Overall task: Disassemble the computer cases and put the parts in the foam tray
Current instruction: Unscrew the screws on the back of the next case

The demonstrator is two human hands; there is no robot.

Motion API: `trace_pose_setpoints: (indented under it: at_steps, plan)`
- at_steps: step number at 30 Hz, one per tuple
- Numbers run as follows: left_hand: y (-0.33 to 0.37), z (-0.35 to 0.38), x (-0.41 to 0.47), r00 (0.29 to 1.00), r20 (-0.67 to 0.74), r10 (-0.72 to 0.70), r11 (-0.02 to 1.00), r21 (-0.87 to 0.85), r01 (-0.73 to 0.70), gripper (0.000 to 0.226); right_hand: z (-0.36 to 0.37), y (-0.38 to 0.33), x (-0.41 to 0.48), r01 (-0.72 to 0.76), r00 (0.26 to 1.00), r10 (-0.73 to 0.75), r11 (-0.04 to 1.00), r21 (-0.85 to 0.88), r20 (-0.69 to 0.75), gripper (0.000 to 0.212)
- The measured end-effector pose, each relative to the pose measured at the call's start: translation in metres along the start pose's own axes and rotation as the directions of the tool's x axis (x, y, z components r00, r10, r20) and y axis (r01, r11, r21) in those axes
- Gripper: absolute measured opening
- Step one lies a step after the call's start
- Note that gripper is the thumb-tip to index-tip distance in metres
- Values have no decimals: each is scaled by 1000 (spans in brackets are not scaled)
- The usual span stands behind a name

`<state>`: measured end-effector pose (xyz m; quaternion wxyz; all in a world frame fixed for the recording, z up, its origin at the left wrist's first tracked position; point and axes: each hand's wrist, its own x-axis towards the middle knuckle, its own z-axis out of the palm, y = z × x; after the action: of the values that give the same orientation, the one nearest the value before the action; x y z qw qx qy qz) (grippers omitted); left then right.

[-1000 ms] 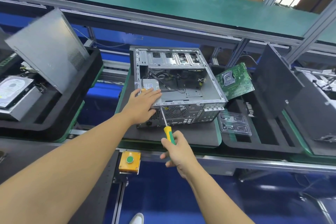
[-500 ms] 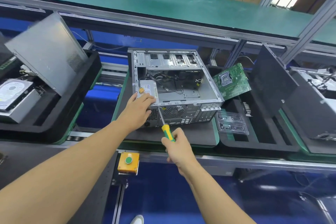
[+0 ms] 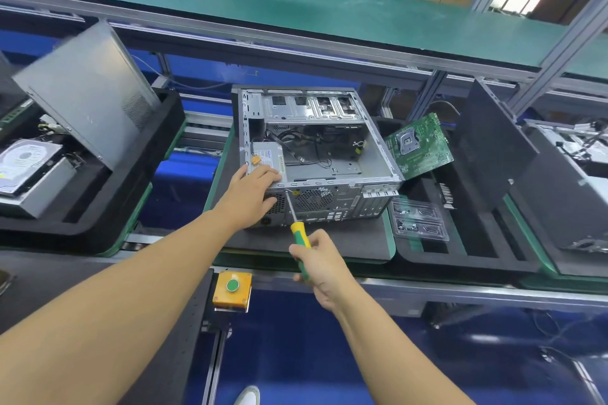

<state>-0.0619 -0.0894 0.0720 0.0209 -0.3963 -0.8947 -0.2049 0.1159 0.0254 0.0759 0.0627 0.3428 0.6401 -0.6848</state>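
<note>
An open grey computer case [image 3: 329,148] lies on its side on a black foam pad, rear panel facing me. My left hand [image 3: 253,194] rests with straight fingers on the case's near left corner, over the silver power supply [image 3: 266,156]. My right hand [image 3: 320,261] grips a yellow and green screwdriver [image 3: 297,227], its tip against the rear panel beside the fan grille. A black foam tray [image 3: 460,240] stands to the right, holding a tilted green motherboard [image 3: 418,145], a dark side panel [image 3: 493,148] and a clear screw box [image 3: 418,219].
On the left, another foam tray [image 3: 138,191] holds a grey side panel [image 3: 88,92] and a hard drive [image 3: 26,161]. A yellow box with a green button [image 3: 232,288] sits on the front rail. A green shelf [image 3: 296,3] runs above. Another case [image 3: 579,174] lies far right.
My left hand has slid slightly back toward the case's near left corner. The screwdriver stays against the rear panel. The view has shifted a little.
</note>
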Motion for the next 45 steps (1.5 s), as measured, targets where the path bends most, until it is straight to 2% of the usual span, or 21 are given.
trace_pose_setpoints:
  at_steps: [2,8,10,14,17,20,25,30,35,37,39,42,45]
  plan:
    - [-1,-1,0,1000,10,3,1000,-5,-3,47,3,-1,-2,-32,998,30,999,39,52,22]
    - [-1,-3,1,999,47,-10,1000,-16,10,50,1,-13,-2,-280,940,225,939,201,257,34]
    - [0,-3,1,998,53,-19,1000,-13,20,51,-2,-9,-3,-314,923,234,918,242,306,41]
    - [-1,-2,1,999,51,-19,1000,-2,19,52,-1,1,-6,-170,969,125,964,202,215,15]
    - [-1,-2,1,999,50,-21,1000,-4,21,53,-3,0,-6,-140,980,110,973,183,168,29]
    - [-1,0,0,999,50,-21,1000,-5,22,54,-2,-6,-5,-183,971,148,965,186,186,41]
    - [-1,0,1,999,42,-22,1000,-17,23,53,-3,-8,-6,-276,935,192,923,270,297,40]
    - [0,-1,0,998,49,-24,1000,-8,25,54,-2,-5,-10,-114,975,68,971,212,211,21]
    - [2,-2,1,998,47,-28,1000,-5,28,54,-1,-8,-7,-186,974,145,951,247,177,36]
    - [1,-2,1,998,48,-30,1000,-7,30,54,0,-11,-5,-218,968,171,933,287,181,33]
    - [1,-1,0,998,44,-34,999,-8,34,55,-2,-13,-4,-267,952,198,909,320,232,29]
    - [1,0,0,999,41,-37,999,-8,37,55,-6,-11,-3,-294,935,205,906,306,290,40]
    - [2,-1,1,998,57,-39,999,-4,39,56,-6,-8,-3,-228,953,158,936,269,257,21]
